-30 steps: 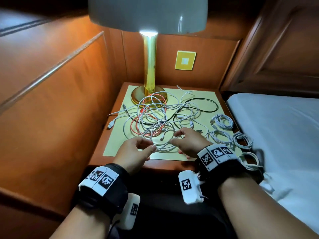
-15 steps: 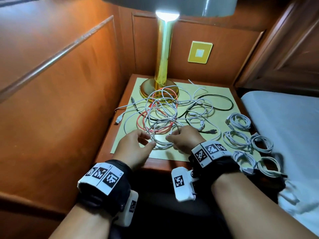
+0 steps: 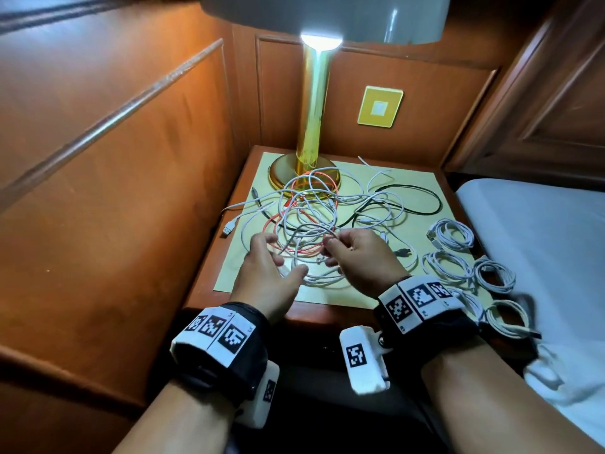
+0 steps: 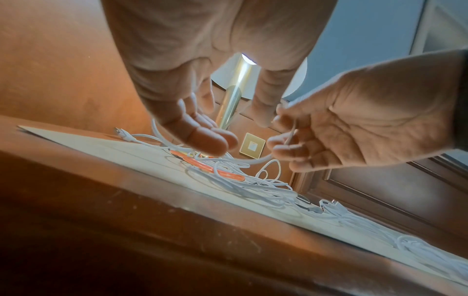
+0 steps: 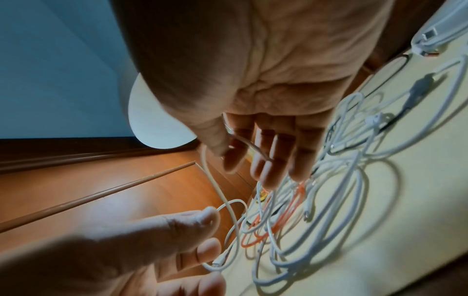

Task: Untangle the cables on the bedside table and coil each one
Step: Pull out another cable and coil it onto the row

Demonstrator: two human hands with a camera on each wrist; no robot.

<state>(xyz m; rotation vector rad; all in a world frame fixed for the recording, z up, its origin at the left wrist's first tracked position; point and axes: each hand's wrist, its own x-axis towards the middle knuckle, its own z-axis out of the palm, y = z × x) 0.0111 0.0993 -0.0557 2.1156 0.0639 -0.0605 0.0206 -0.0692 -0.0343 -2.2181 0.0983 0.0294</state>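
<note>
White cable (image 3: 314, 229) now rises off the tangle of white, orange and black cables (image 3: 320, 217) mid-worktop, pinched in the right hand (image 3: 357, 260) grip, while the left hand (image 3: 265, 273), formerly curled, spreads wide beside it, so one strand is coming free.

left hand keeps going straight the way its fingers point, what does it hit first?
Most likely the tangled cables just past the fingers of the left hand; beyond them stands the lamp base. Depth is unclear, so it could pass just above the nearest loops.
</note>
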